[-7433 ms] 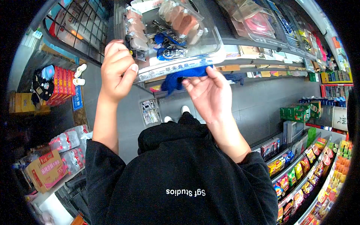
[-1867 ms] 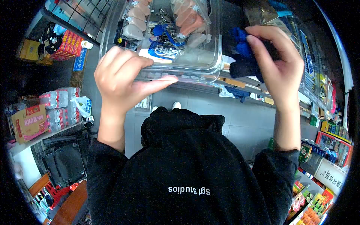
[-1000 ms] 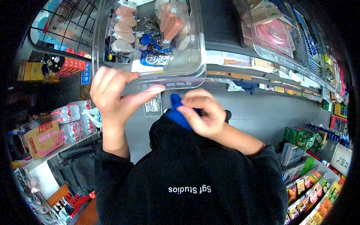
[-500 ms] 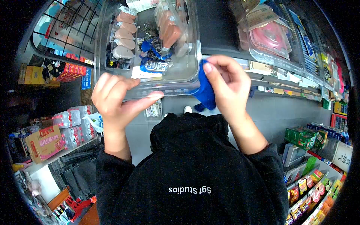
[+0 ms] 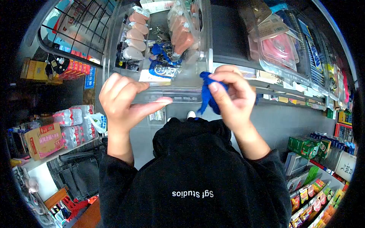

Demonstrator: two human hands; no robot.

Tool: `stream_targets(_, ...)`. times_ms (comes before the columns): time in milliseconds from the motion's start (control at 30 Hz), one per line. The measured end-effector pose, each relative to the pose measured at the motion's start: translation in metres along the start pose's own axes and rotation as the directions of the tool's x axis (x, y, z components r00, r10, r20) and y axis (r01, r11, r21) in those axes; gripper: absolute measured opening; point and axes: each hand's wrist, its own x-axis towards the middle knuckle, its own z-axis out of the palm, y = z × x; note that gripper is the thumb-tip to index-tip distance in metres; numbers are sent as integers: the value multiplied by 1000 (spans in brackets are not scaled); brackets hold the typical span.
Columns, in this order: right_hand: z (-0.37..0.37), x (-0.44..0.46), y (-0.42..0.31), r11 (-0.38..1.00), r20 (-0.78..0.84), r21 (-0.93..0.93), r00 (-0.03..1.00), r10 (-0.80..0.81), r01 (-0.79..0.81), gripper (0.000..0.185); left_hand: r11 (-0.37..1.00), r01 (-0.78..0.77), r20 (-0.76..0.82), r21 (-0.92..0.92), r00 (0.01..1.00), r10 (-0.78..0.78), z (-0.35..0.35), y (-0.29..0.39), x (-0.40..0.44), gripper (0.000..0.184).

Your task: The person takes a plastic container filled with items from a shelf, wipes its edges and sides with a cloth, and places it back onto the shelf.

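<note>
- Key rel.: blue cloth [image 5: 207,91] just off near R corner of clear bin [image 5: 190,98], betw. the two hands, much nearer R hand [image 5: 237,97]; L hand [image 5: 121,95] well apart from it.
- Cloth bunched; long axis approx. up-down in view, top end at R fingertips, loose tail hanging twd wearer. Cloth/bin contact: can't tell.
- R hand: thumb + fingers closed in pinch on cloth; rest of fingers curled, partly hidden.
- L hand: gripping bin's near edge, L part; fingers over rim, thumb along near wall below. Gap betw. thumb & fingers taken up by rim.
- Beyond L hand, inside bin: pinkish pieces [image 5: 135,40] in a row, blue packet [image 5: 162,70].
- Beyond R hand, to its R: 2nd clear bin [image 5: 279,70], w/ pink item [image 5: 279,47] inside.
</note>
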Motion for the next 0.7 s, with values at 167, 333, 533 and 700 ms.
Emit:
stream_targets(167,9,19,16,999,-94,42,995,13,-9,9,998,-55,-25,-25,998,54,0,-3,-1,44)
stream_targets(333,16,72,35,995,-264,4,960,96,-99,12,997,-79,-38,-9,996,79,0,-4,0,43)
stream_targets(533,15,70,34,996,-232,-60,971,50,-66,13,998,-61,-49,-6,997,61,2,-4,0,44)
stream_targets(700,8,7,7,990,0,-135,999,-45,45,12,999,-43,-42,-7,998,43,2,-6,0,46)
